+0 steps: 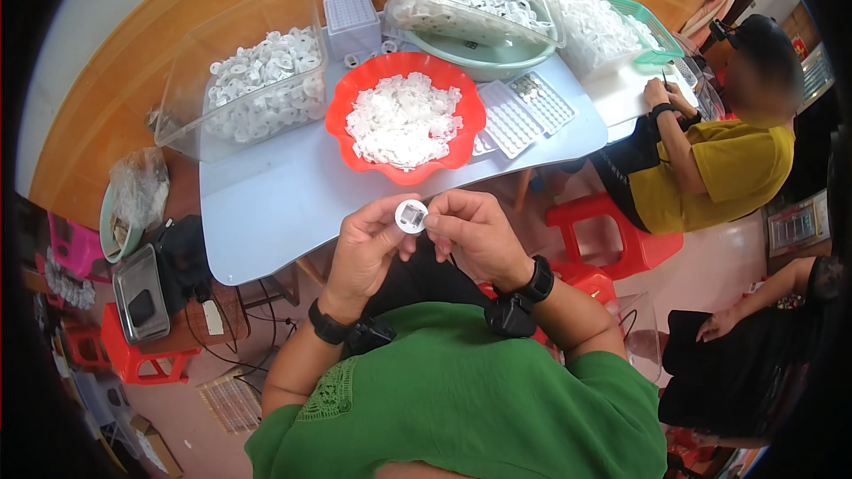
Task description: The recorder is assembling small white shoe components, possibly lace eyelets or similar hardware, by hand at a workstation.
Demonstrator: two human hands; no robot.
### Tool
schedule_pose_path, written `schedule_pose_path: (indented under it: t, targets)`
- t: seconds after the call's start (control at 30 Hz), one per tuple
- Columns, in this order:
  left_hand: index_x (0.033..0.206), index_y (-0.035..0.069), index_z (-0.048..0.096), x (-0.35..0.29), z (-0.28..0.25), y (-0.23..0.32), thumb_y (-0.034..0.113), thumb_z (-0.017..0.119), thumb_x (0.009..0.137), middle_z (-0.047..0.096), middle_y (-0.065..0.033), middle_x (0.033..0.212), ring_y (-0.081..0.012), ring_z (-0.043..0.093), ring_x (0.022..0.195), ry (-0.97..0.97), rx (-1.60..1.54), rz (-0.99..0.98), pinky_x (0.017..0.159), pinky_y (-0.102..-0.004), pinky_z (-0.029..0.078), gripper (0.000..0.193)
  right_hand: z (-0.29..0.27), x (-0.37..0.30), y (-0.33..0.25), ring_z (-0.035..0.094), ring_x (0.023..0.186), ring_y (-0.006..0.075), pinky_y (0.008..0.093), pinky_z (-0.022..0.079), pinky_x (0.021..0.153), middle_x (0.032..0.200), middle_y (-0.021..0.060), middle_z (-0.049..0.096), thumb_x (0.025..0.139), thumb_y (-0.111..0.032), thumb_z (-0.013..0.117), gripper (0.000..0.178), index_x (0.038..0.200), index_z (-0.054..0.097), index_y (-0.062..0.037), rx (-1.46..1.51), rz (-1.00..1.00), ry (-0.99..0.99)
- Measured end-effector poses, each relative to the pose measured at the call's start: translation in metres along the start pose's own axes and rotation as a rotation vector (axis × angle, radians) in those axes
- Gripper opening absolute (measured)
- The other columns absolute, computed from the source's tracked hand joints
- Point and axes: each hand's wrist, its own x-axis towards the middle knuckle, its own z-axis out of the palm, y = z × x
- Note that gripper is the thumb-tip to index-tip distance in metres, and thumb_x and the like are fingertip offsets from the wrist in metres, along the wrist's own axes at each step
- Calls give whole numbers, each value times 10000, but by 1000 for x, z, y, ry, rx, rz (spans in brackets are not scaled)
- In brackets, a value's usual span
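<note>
Between my two hands, just off the front edge of the table, is a small round white plastic part (411, 216) with a greyish rectangular recess in its face. My left hand (366, 244) grips it from the left, thumb below and fingers behind. At its right edge the thumb and forefinger of my right hand (475, 229) are pinched together against it. Whether a smaller piece sits between those right fingertips cannot be made out. Beyond my hands, a red scalloped bowl (341, 120) on the light blue table (257, 208) holds a heap of small white translucent pieces.
Clear bins (182, 124) of white parts stand at the back left and back centre. White trays with round cavities (510, 129) lie right of the bowl. A person in a yellow shirt (741, 173) works at the right. Red stools (612, 231) stand beside the table.
</note>
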Motion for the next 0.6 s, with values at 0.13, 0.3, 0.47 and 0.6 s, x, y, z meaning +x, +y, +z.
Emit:
schedule_pose_path:
  t: [0.13,0.3,0.47,0.6]
  targets:
    - [1174,-9,569,-1,1,-1,64,604,880,638,-55,900,-101,570,705,14,10,6,602,-217,480,306,0,-1,0,501,587,42,204,445,502,731,2,569,881,-90,593,102,847,605,6,0,-5,-8]
    - [1170,-12,561,-1,1,-1,63,606,878,638,-68,915,-107,574,714,31,13,-1,604,-220,479,305,2,-1,-6,508,591,43,203,449,503,740,7,575,883,-81,591,95,859,607,10,-38,-17,14]
    - [1169,-11,559,2,1,0,58,601,877,640,-81,925,-110,576,717,50,1,-22,610,-216,472,303,-2,1,-10,512,573,49,201,454,507,741,13,576,880,-71,598,83,863,604,10,-15,-31,33]
    - [1138,-17,566,4,0,-2,114,612,884,648,-78,894,-111,596,700,54,39,-15,588,-211,478,289,-4,3,-10,521,553,62,204,458,512,724,24,572,875,-52,598,64,862,598,11,38,-26,52]
